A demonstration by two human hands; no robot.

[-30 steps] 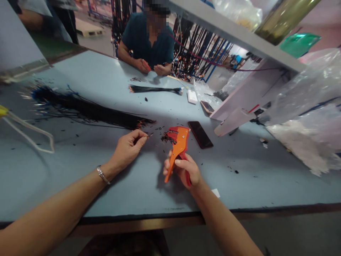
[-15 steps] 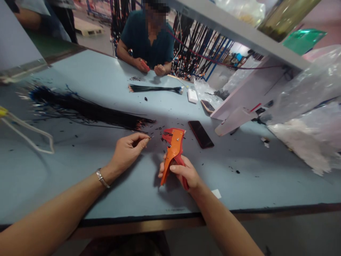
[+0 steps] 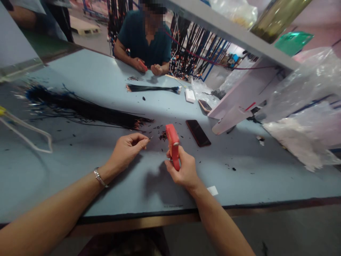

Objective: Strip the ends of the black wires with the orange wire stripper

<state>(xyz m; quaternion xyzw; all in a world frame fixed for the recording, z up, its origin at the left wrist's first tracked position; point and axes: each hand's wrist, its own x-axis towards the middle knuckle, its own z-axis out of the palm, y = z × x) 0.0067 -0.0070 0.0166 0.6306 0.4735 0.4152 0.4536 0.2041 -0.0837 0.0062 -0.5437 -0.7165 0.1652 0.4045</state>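
Left hand [image 3: 126, 149] pinching a thin wire [image 3: 150, 137] near the wire bundle's [image 3: 87, 106] right end, right hand [image 3: 183, 165] clenched around red hand tool [image 3: 173, 136] right of bundle, phone [image 3: 198, 133] farther right.

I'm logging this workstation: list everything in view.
Table: 1, bluish, centre
Large cable bundle: 1, black, left
Small cable bundle: 1, black, far side
Scraps: many, dark, across table
Phones: 2, dark, right of centre
Box: 1, white, by farther phone
Paper: 1, white, near edge
Looped item: 1, white, yellow, left
Plastic bags: several, clear, right
Shelf: 1, grey, upper right
Hanging cables: many, dark, background
Bystanders: count unclear, upper left
Coworker: 1, teal top, opposite, holding something red
Tool: 1, red, right hand
Bracelet: 1, silver, left wrist
Left hand: 1, bare, pinching wire
Right hand: 1, bare, gripping tool
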